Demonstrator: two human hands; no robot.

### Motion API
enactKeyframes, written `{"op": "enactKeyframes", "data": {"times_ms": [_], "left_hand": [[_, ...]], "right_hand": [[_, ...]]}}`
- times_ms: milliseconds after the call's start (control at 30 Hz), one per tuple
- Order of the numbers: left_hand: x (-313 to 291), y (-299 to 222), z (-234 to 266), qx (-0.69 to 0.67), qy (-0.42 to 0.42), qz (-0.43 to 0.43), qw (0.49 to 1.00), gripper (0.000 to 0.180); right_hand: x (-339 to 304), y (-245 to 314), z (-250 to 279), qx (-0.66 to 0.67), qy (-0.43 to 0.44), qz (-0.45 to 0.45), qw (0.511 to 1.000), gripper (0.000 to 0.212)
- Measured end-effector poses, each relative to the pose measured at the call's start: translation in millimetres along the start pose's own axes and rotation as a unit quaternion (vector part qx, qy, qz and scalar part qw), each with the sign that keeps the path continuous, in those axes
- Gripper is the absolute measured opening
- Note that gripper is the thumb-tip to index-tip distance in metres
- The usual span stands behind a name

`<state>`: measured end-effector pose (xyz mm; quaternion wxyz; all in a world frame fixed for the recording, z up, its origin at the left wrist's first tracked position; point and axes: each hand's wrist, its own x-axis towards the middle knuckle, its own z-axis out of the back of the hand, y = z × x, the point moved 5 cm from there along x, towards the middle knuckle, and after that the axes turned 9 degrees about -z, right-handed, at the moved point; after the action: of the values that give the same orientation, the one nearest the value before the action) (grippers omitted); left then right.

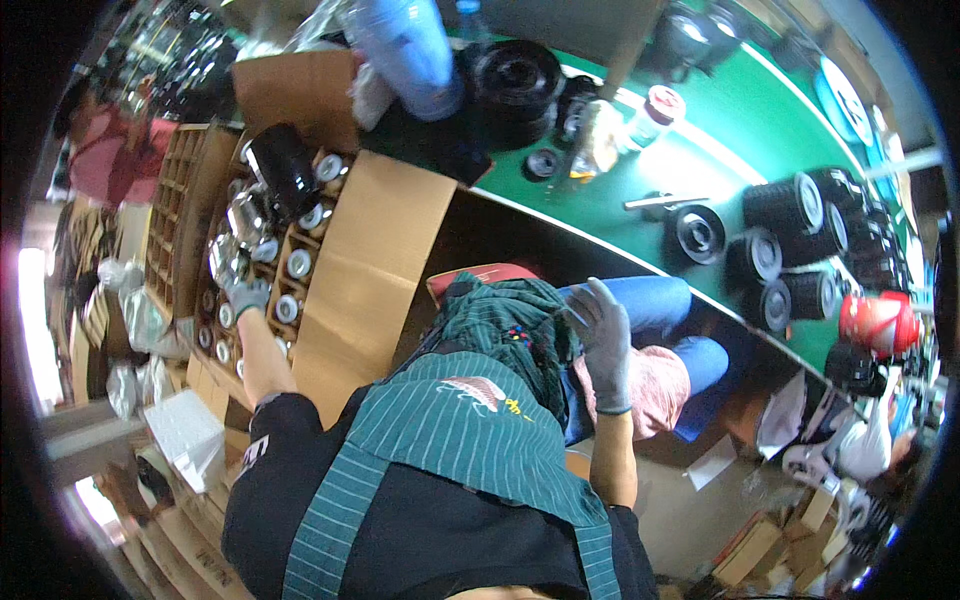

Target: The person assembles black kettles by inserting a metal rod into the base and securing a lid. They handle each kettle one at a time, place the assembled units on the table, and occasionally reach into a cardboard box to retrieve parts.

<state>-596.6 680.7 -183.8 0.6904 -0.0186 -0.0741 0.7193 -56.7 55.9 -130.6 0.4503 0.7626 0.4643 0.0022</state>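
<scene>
At the left, my left hand (pixel 249 296), in a grey glove, reaches over an open cardboard box; its fingers close around the lower end of a shiny clear jar (pixel 229 262), partly hidden by glare. Another shiny jar (pixel 249 218) and a black cylindrical container (pixel 285 172) lie on top of the box's contents. Below them, several round-topped pieces (pixel 299 263) stand in cardboard dividers. My right hand (pixel 606 345), also gloved in grey, is raised above my lap with fingers stretched out and nothing in it.
The box's wide flap (pixel 372 260) folds out toward me. On the green table (pixel 620 215) are a black ringed disc (pixel 697 234), a red-lidded jar (pixel 657 112), several black cylinders (pixel 785 205) and a red container (pixel 880 322). A person (pixel 115 155) is at the far left.
</scene>
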Motion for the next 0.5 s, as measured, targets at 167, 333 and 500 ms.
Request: {"op": "enactKeyframes", "data": {"times_ms": [167, 333, 500], "left_hand": [[5, -38, 10, 0.001, -0.011, -0.083, 0.997, 0.039], [10, -64, 23, -0.047, -0.040, -0.081, 0.995, 0.044], [-53, -137, 81, -0.218, -0.206, -0.156, 0.941, 0.049]], "right_hand": [[-2, -7, 10, -0.049, 0.002, 0.036, 0.998, 0.050], [3, -6, 16, 0.068, 0.014, 0.007, 0.998, 0.053], [-4, 1, 24, 0.070, -0.014, 0.016, 0.997, 0.050]]}}
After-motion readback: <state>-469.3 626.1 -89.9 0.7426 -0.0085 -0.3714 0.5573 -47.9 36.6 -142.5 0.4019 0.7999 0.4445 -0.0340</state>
